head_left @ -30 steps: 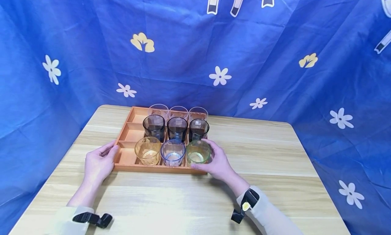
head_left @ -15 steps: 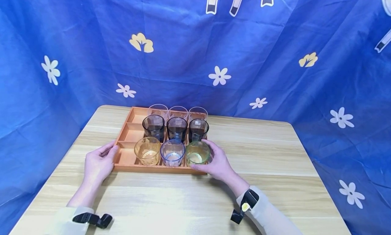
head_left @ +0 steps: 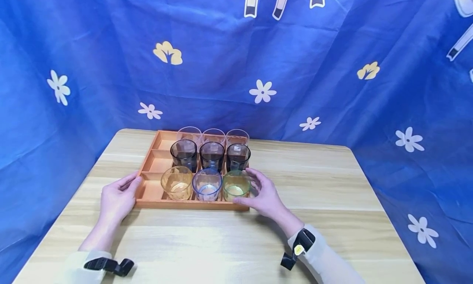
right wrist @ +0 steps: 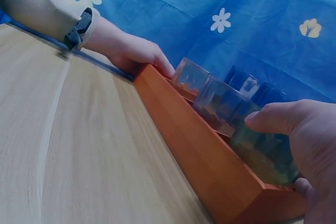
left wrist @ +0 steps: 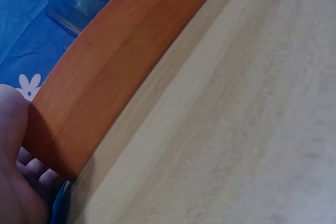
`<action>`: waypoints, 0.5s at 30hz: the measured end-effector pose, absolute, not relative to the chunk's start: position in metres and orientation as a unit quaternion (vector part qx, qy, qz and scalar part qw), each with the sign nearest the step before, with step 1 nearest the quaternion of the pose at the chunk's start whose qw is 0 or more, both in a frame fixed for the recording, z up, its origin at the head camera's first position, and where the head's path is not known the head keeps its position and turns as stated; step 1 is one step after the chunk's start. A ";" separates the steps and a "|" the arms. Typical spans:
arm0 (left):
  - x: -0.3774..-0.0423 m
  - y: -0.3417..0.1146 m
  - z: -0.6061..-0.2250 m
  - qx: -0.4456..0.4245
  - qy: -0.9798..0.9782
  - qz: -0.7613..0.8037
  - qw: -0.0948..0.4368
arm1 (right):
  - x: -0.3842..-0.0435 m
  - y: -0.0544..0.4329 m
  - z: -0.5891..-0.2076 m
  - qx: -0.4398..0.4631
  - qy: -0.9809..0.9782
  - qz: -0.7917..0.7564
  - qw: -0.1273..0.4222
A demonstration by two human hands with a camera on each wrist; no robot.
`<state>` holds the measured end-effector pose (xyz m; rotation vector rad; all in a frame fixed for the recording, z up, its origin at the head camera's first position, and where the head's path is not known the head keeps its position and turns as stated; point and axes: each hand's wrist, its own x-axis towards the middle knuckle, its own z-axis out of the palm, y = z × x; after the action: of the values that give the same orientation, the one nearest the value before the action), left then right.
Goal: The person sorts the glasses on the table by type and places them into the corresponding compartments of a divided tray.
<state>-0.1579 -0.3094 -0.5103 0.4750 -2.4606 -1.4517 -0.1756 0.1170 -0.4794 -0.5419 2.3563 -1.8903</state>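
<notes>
A wooden compartment tray [head_left: 192, 204] lies on the table with glasses in three rows. My left hand [head_left: 117, 198] grips its left edge near the front corner; the left wrist view shows the thumb [left wrist: 11, 114] on the wood and fingers beneath. At the front right compartment, my right hand [head_left: 265, 198] holds the green glass [head_left: 236, 181], its thumb in front and fingers on the far side. Beside it stand a blue-rimmed glass [head_left: 207, 181] and an amber glass [head_left: 176, 180]. Dark glasses [head_left: 212, 154] fill the middle row, with clear glasses [head_left: 213, 135] behind.
The tray's left column [head_left: 159, 161] holds no glasses. Wooden tabletop [head_left: 314, 177] extends to the right and in front. A blue patterned cloth [head_left: 207, 70] hangs behind the table and at its sides.
The head view has shifted slightly. My right hand's fingers sit a little farther right against the green glass, a slightly looser hold. My left hand stays at the tray's edge.
</notes>
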 end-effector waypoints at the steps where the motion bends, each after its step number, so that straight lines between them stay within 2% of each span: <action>1: -0.158 -0.311 -0.510 0.163 -0.845 -0.494 0.122 | -0.176 0.118 -0.480 -0.179 0.766 -0.616 0.035; 10: -0.163 -0.323 -0.506 0.113 -0.873 -0.461 0.112 | -0.178 0.136 -0.471 -0.193 0.743 -0.641 0.017; 15: -0.166 -0.327 -0.489 0.090 -0.872 -0.459 0.144 | -0.182 0.152 -0.461 -0.196 0.742 -0.641 -0.016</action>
<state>-0.1662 -0.3270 -0.4889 0.2595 -2.5145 -1.3230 -0.1816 0.1517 -0.4615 -0.6215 2.3530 -2.0353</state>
